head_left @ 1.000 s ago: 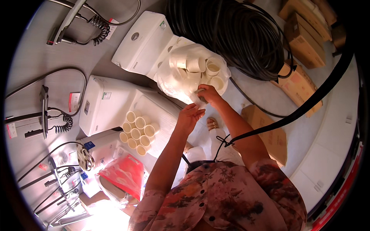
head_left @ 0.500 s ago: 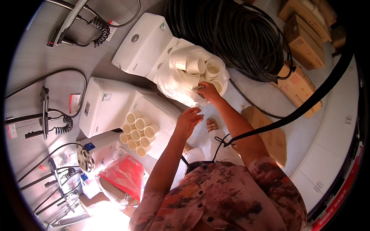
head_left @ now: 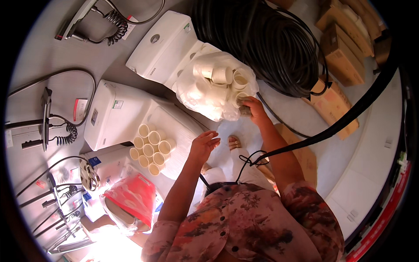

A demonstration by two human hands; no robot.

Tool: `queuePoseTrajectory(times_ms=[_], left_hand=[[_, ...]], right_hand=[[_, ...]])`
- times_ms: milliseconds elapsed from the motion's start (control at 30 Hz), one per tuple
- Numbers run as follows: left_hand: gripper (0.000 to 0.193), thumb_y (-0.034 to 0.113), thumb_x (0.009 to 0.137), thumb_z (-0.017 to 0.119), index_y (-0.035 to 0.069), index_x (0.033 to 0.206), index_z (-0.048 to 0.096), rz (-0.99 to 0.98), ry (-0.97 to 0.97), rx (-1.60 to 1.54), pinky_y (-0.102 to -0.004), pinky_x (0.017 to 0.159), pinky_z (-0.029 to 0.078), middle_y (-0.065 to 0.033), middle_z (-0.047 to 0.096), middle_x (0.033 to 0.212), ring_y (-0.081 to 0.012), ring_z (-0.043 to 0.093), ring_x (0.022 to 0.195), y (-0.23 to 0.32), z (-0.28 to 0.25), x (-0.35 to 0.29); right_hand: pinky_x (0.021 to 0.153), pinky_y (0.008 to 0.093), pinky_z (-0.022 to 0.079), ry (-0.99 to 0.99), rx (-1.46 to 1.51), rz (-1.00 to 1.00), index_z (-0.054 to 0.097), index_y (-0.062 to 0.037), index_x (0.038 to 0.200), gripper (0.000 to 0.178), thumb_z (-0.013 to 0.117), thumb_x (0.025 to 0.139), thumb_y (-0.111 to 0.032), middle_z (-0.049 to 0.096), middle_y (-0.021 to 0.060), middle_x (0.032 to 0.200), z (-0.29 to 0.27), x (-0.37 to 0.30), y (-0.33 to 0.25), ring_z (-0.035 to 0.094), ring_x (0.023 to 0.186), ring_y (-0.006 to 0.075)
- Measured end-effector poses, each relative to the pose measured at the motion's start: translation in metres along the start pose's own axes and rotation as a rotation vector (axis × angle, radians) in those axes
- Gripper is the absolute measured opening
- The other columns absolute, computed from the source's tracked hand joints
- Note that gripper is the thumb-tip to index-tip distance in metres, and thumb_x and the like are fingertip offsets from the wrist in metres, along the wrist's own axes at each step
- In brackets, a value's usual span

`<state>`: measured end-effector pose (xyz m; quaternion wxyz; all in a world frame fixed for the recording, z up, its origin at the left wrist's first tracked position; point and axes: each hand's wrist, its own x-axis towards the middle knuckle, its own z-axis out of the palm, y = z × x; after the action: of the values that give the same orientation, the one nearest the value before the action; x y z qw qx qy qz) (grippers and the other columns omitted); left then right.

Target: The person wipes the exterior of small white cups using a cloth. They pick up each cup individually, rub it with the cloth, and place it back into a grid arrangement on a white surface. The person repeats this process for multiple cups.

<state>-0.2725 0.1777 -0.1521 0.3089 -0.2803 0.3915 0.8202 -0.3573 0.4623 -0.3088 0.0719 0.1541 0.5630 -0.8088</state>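
Note:
A clear plastic bag [head_left: 185, 89] with several cream pipe couplings [head_left: 222, 75] in it lies on the far toilet [head_left: 161, 48]. My right hand [head_left: 256, 110] is at the bag's near right edge, closed on a small grey-brown thing [head_left: 245, 111], perhaps a wad of cloth; its kind is unclear. My left hand [head_left: 204, 146] hovers near the front edge of the nearer toilet [head_left: 120, 113], fingers slightly bent and apart, holding nothing. To its left, several cream couplings [head_left: 148, 150] stand on end in a tight cluster on that toilet's lid.
A large coil of black hose [head_left: 262, 48] lies beyond the bag. Cardboard boxes [head_left: 342, 56] stand at the far right, near white cabinets [head_left: 364, 187]. Shower fittings [head_left: 46, 118] line the grey wall at left. A red plastic bag [head_left: 135, 194] sits at lower left. A black strap [head_left: 336, 133] crosses my right arm.
My right hand has moved right, from over the bag to its near right edge, with the grey-brown thing still in it. The left hand remains empty; the view has shifted slightly.

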Motion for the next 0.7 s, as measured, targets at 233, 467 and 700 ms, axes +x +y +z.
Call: queuePoseTrajectory(times_ms=[233, 467, 700], left_hand=[[0.03, 0.012, 0.092, 0.059, -0.006, 0.115, 0.055, 0.075, 0.082, -0.14, -0.037, 0.082, 0.053, -0.0176, 0.062, 0.11, -0.0292, 0.062, 0.095, -0.013, -0.065, -0.029], [0.025, 0.012, 0.089, 0.06, -0.005, 0.107, 0.058, 0.077, 0.481, -0.076, -0.0346, 0.072, 0.055, -0.0165, 0.064, 0.099, -0.0265, 0.064, 0.083, -0.031, -0.142, -0.07], [0.028, 0.016, 0.078, 0.069, -0.001, 0.099, 0.065, 0.165, 0.842, 0.814, -0.0379, 0.073, 0.054, -0.0189, 0.064, 0.098, -0.0283, 0.065, 0.084, -0.055, -0.205, -0.084]], right_hand=[[0.056, 0.037, 0.056, 0.154, 0.044, 0.489, 0.064, -0.0055, 0.096, 0.027, 0.066, 0.087, -0.031, 0.064, 0.0066, 0.082, -0.051, -0.066, 0.007, 0.067, 0.067, 0.0218], [0.05, 0.0378, 0.042, 0.338, -0.438, 0.587, 0.065, -0.0058, 0.086, 0.031, 0.074, 0.078, -0.034, 0.059, 0.0032, 0.075, -0.125, -0.179, 0.037, 0.054, 0.06, 0.0159], [0.048, 0.0322, 0.042, 0.259, -0.607, 0.654, 0.069, -0.007, 0.095, 0.022, 0.068, 0.08, -0.023, 0.062, 0.0055, 0.077, -0.143, -0.22, 0.031, 0.055, 0.055, 0.0154]])
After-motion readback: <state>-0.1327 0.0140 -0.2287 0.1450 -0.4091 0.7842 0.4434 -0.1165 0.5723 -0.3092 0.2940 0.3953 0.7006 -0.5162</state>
